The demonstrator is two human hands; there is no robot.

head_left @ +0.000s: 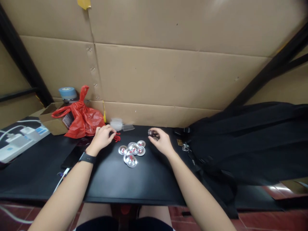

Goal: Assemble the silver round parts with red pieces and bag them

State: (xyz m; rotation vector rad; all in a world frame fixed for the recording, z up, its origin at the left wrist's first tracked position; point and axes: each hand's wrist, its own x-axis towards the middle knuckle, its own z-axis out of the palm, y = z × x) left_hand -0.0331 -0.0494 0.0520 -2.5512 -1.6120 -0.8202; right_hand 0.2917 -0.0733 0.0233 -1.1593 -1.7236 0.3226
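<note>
My left hand [104, 138], a dark watch on its wrist, reaches to a small bunch of red cord [117, 137]. Its thumb and forefinger come together at the cord's edge. Opposite, my right hand [162, 141] is curled with thumb and forefinger round a shiny, dark-looking round disc [153, 134]; the fingers partly cover it. Between the hands, several silvery metal discs [134, 149] with raised middles and red marks lie overlapping on the black tabletop [115, 179]. Behind the cord sits a blurred clear plastic piece [116, 124], with a flat clear piece [128, 127] beside it.
At left stand a tied red plastic bag [84, 118], a cardboard box [54, 120] and a white power strip [26, 142]. A dark phone [74, 155] lies by my left forearm. A black backpack [243, 141] covers the right side; cardboard walls [156, 70] rise behind.
</note>
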